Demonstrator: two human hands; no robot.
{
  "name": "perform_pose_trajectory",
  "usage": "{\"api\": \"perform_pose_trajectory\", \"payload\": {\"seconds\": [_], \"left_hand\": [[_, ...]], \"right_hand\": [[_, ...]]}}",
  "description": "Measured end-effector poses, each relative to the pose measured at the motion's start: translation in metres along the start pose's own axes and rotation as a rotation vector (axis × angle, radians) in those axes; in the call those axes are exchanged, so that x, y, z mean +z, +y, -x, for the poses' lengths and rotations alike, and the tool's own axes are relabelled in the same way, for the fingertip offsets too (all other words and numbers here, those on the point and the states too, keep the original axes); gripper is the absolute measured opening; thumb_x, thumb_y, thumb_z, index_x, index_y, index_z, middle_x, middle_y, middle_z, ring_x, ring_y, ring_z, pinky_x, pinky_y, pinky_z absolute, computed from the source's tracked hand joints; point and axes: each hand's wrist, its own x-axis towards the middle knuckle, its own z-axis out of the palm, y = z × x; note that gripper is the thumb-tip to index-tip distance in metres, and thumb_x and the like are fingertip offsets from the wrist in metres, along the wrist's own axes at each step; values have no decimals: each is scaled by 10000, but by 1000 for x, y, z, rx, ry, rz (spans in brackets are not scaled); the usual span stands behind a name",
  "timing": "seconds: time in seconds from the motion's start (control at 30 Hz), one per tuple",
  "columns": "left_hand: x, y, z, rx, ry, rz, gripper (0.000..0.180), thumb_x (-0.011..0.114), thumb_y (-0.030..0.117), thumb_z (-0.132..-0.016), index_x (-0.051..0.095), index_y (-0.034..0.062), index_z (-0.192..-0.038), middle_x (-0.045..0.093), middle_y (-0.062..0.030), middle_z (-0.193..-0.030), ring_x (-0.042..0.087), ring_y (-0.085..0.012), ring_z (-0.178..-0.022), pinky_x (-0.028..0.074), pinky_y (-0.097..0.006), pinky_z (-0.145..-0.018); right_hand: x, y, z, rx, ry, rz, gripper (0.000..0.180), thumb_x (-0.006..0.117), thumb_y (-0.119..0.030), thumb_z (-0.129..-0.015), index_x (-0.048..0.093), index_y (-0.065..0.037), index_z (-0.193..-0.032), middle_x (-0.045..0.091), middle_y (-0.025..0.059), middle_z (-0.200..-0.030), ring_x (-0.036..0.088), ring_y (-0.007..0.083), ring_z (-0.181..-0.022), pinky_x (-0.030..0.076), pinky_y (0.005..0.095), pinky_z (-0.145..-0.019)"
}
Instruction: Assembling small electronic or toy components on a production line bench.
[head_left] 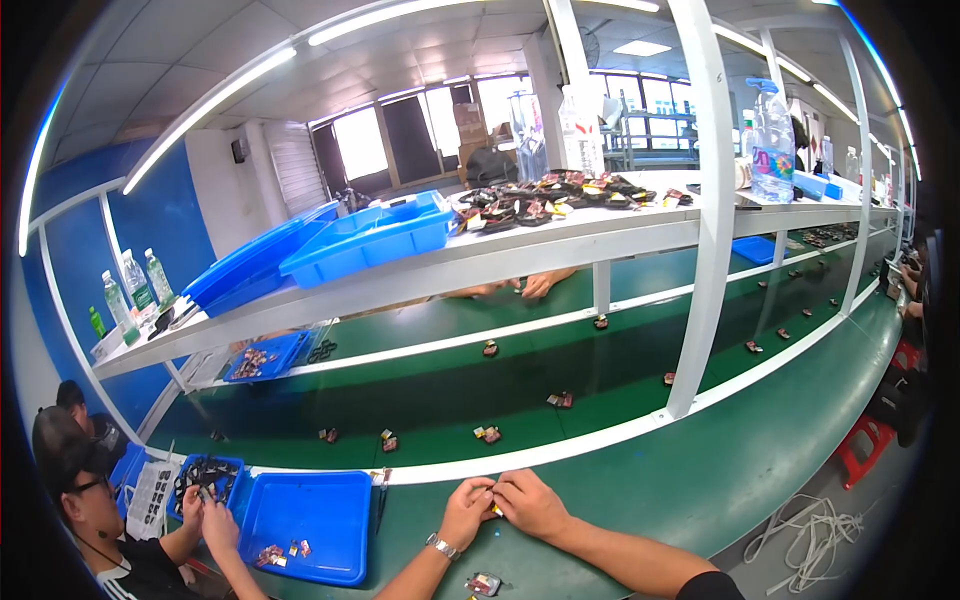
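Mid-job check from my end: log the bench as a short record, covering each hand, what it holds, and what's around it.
left hand: pinching a small part, silver watch on wrist
right hand: closed on the same part
held part: mostly hidden, yellow patch visible
loose part: on green bench, nearer the wearer than the hands
blue tray: left of the hands, few small pieces inside
belt: beyond white rail, parts scattered along it
co-worker: far left, hands together
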Motion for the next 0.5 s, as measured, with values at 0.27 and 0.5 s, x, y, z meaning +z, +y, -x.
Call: {"api": "perform_pose_trajectory", "payload": {"seconds": [0.27,0.5], "left_hand": [[-2,-10,-2,88,82,-157,164,508,56,-957,533,0,-1109,662,-102,-1000,646,-142,-892,552,-263,-713],[12,4,1,150,106,27,284,465,64,-973,442,-7,-1248,578,-199,-1221,631,-256,-1037,551,-362,-859]], "right_hand": [[8,5,5,407,-62,-438,157,674,-53,-822,643,-15,-971,610,101,-958,636,178,-770,538,284,-699],[6,48,-10,584,6,-412,155,671,-24,-811,654,-17,-966,673,104,-904,683,172,-816,545,275,-705]]}}
